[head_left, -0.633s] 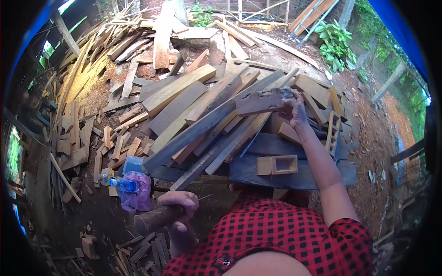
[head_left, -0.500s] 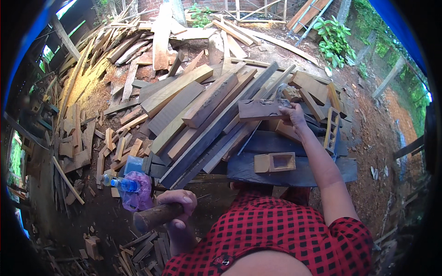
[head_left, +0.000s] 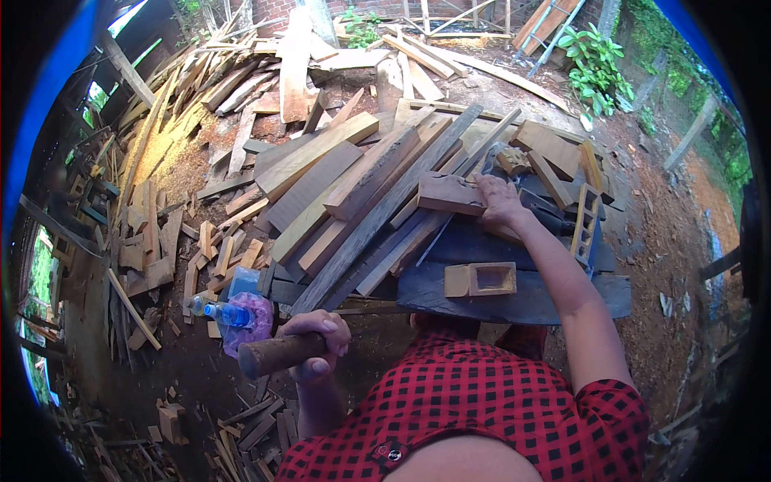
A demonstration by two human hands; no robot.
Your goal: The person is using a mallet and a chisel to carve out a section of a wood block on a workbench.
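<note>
My left hand [head_left: 315, 341], at the lower middle, is closed round a thick round wooden piece [head_left: 273, 355] whose blunt end points left. At the bench, my right hand [head_left: 499, 201] grips the right end of a brown wooden block [head_left: 448, 193], with fingers over its top. The block lies tilted across the boards. Nearer to me, a small pale wooden box [head_left: 458, 281] with a rectangular hollow rests on a dark board [head_left: 554, 297]. Right of my forearm stands a narrow wooden frame with several openings [head_left: 584, 225].
Long beams [head_left: 373, 173] lie slanting across the bench to the left. A plastic bottle [head_left: 229, 313] and a pink plastic bag [head_left: 255, 321] sit at its left edge. Scrap wood [head_left: 152, 257] covers the ground at left, and a leafy plant [head_left: 596, 72] grows at back right.
My right hand has turned from holding the block's end to lying over it, and the block has shifted and tilted slightly. My left hand still holds the round wooden piece.
</note>
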